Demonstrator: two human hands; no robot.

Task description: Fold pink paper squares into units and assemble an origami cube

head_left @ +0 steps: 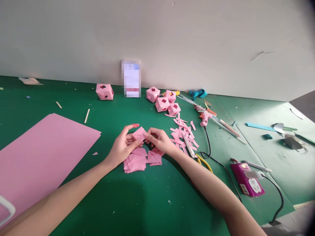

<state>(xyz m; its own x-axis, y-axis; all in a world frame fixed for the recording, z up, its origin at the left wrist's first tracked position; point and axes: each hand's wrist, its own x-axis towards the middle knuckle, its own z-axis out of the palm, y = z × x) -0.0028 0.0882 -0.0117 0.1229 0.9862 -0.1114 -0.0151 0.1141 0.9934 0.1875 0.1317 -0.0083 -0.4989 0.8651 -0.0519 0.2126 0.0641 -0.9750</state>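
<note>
A small folded pink paper square (138, 133) is held between my two hands over the table. My left hand (124, 144) grips its left side with the thumb on top, the index finger raised behind it. At its right corner, my right hand (159, 139) pinches the paper between thumb and fingers. Just below my left hand lies a loose pile of folded pink paper pieces (135, 161). Another folded piece with crossing creases (155, 158) rests under my right hand, partly covered by it.
Pink paper sheets (46, 157) cover the left. Pink paper polyhedra (162, 104) stand at the back, near a phone-like screen (131, 78). To the right lie paper strips (180, 131), scissors (190, 149), a pink glue gun (204, 118) with its cord, and a purple power strip (247, 180).
</note>
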